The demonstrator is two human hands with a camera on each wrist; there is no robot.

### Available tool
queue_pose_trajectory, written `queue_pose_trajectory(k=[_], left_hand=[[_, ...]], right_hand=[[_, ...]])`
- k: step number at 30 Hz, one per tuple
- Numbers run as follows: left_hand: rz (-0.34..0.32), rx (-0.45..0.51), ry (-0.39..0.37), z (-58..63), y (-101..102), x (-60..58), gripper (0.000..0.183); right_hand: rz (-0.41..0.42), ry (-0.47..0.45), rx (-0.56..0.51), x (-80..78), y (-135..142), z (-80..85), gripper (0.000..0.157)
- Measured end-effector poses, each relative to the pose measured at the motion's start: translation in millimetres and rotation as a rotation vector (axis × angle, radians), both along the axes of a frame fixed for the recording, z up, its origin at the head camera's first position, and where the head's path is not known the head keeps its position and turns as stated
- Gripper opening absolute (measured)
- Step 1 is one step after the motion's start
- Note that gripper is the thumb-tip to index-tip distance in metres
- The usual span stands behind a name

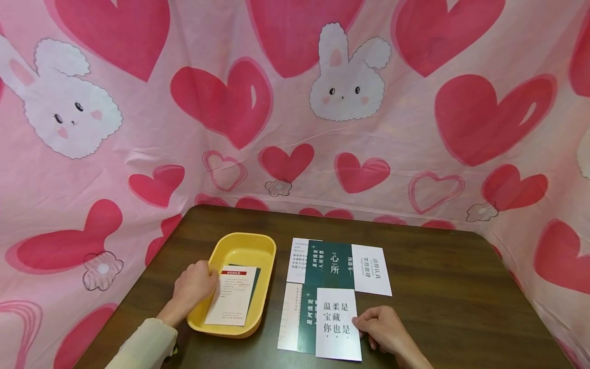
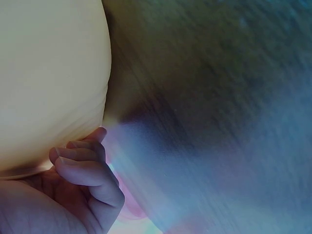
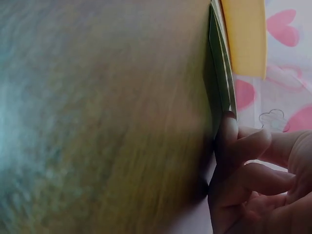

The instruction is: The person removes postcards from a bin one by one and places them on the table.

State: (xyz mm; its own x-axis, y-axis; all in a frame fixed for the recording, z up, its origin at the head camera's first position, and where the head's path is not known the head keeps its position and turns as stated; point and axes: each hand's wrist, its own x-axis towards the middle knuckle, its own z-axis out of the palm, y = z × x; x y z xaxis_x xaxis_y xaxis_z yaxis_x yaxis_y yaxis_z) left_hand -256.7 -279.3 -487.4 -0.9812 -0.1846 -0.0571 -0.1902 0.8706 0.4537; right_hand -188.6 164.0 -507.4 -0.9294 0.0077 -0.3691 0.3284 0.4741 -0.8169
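Note:
At the left of the table, my left hand (image 1: 195, 287) grips the near-left rim of a yellow plastic tray (image 1: 244, 250). In the left wrist view, curled fingers (image 2: 87, 173) lie against the tray's side (image 2: 48, 68). A white card with a red heading (image 1: 232, 302) lies in the tray over a dark green one. My right hand (image 1: 382, 328) pinches the right edge of a white card with large black characters (image 1: 338, 341), which overlaps other cards. Seen from the right wrist, the fingers (image 3: 248, 146) are beside green card edges (image 3: 220, 63).
Under and behind the pinched card lie green cards (image 1: 329, 279), a white card at the right (image 1: 373, 282), a text card at the left (image 1: 299, 274) and a pale one (image 1: 289, 328). Pink heart-and-rabbit cloth (image 1: 286, 123) hangs around the dark wooden table (image 1: 442, 287).

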Motion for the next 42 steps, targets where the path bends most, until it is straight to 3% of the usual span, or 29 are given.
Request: queue_pose_trajectory(k=[13, 28, 42], left_hand=[[0.011, 0.008, -0.018, 0.3, 0.8, -1.0, 0.02], [0.015, 0.032, -0.026, 2.9, 1.9, 0.6, 0.021], [0.015, 0.04, -0.025, 1.4, 1.3, 0.7, 0.021]], right_hand=[[0.101, 0.126, 0.023, 0.8, 2.5, -6.1, 0.027], [0.102, 0.118, 0.081, -0.9, 1.8, -4.8, 0.029], [0.152, 0.095, 0.046, -1.8, 4.2, -6.8, 0.029]])
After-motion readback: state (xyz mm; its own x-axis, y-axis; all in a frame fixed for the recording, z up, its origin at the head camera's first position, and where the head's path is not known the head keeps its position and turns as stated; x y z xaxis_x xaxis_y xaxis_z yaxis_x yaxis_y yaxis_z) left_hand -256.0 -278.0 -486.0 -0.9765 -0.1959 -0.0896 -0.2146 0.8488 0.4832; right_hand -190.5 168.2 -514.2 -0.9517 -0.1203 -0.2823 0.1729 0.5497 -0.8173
